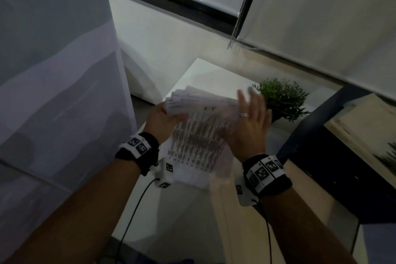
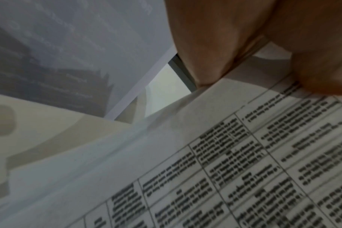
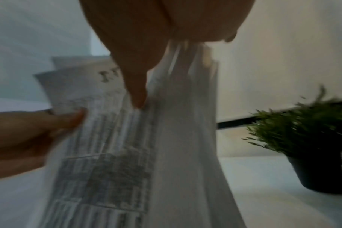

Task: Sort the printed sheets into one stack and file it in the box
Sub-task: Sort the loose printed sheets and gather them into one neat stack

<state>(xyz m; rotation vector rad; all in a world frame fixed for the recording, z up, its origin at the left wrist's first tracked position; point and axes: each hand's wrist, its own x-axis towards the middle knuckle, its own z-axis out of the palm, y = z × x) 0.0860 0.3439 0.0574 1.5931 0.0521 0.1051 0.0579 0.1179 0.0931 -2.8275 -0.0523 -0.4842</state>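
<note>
A stack of printed sheets [image 1: 199, 135], white with tables of dark text, is held up in both hands above a white table [image 1: 205, 73]. My left hand [image 1: 169, 114] grips the stack's left edge, with the thumb [image 2: 322, 69] pressed on the printed top sheet [image 2: 244, 169]. Along the right edge, my right hand [image 1: 246, 113] pinches the sheets [image 3: 185, 138], its thumb [image 3: 137, 91] on the printed face and the fingers behind. The far edges of the sheets are fanned and uneven. Motion blurs the right hand.
A small green plant [image 1: 282, 98] in a dark pot [image 3: 318, 174] stands on the table just right of my right hand. A dark blue box-like thing [image 1: 321, 167] and a wooden board [image 1: 364, 133] sit at the right. A pale translucent panel [image 1: 64, 70] rises at the left.
</note>
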